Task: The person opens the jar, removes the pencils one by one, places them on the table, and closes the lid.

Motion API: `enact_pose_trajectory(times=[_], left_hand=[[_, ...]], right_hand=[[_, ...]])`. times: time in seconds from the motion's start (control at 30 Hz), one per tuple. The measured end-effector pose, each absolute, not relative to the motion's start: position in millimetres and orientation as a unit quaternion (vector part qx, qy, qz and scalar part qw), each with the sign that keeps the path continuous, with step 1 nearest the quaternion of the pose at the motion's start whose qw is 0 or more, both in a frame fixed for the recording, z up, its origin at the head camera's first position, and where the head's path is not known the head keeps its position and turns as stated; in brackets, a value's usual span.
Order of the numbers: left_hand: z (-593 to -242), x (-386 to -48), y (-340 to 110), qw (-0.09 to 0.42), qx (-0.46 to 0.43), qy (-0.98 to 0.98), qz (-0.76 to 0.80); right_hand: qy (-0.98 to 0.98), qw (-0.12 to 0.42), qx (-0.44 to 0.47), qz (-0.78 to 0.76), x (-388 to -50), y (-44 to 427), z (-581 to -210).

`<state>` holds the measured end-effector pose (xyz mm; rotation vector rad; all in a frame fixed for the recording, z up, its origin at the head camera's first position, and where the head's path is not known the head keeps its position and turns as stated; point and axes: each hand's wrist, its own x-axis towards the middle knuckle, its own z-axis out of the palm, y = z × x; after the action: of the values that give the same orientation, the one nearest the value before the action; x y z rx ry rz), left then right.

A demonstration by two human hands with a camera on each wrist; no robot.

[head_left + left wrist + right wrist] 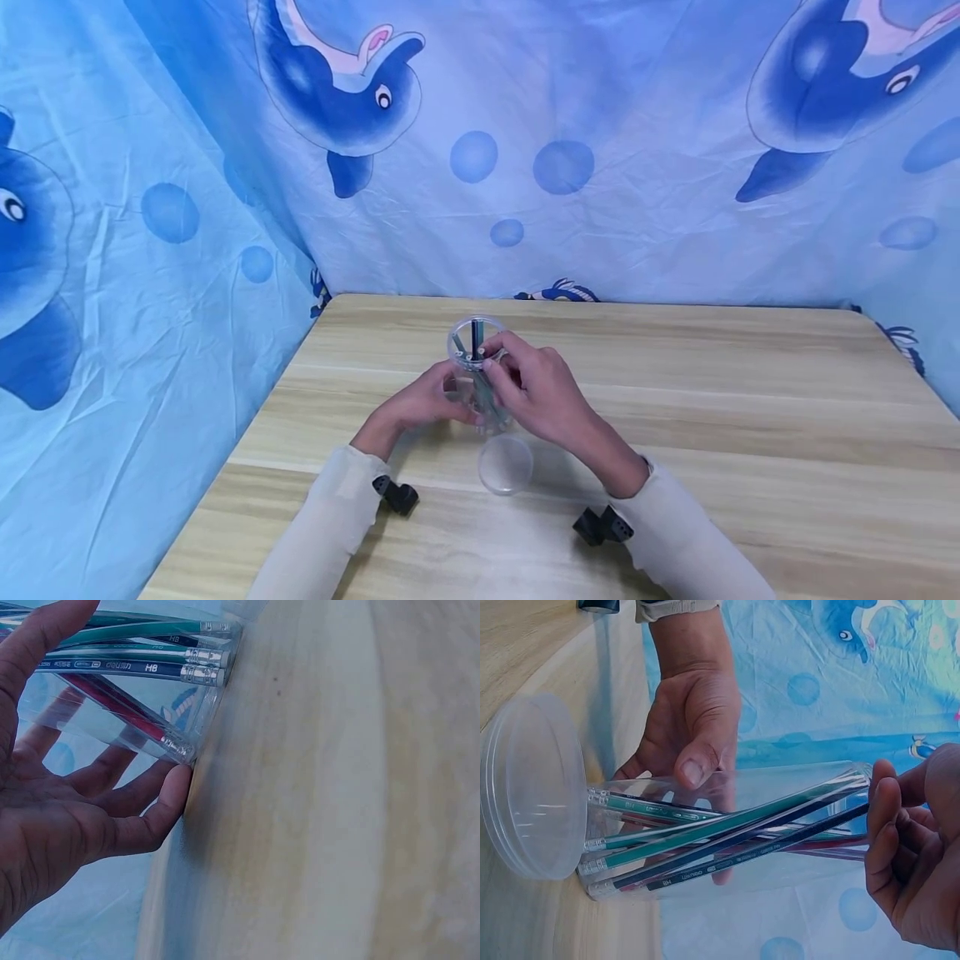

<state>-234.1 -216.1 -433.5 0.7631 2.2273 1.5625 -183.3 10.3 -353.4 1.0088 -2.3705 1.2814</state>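
A clear plastic jar (780, 883) stands upright on the table with several pencils (705, 832) in it, green, dark and red, their eraser ends down. My left hand (423, 400) holds the jar's side, thumb and fingers curled round it; the left wrist view shows that hand (67, 802) close to the pencils' eraser ends. At the mouth of the jar, my right hand (536, 387) pinches the upper end of a dark pencil (802, 838) between thumb and fingers. The exact fingertip contact is partly hidden. A translucent round lid (506, 464) lies in front of the jar.
The wood-grain table (712, 400) stretches to the right of the hands. Blue dolphin-print cloth (637, 233) hangs behind it and along the left side. Black wrist cameras (602, 527) sit on both sleeves.
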Motion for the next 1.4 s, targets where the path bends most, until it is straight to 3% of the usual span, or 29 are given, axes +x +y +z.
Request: enact_pose_trajectory(times=[0.57,0.83,1.4], left_hand=[[-427.8,-235.6,-216.1,0.163,0.255,0.778,0.551],[-426.3,-234.7,-214.6,0.163,0.255,0.773,0.557],[-431.5,-231.1,-214.1,0.163,0.233,0.788,0.546]], right_hand=[[-0.777,0.143,0.344,0.506,-183.2,2.0,-355.7],[-0.750,0.193,0.341,0.534,-182.4,2.9,-351.7],[-0.733,0.240,0.310,0.556,-181.5,13.5,-346.1]])
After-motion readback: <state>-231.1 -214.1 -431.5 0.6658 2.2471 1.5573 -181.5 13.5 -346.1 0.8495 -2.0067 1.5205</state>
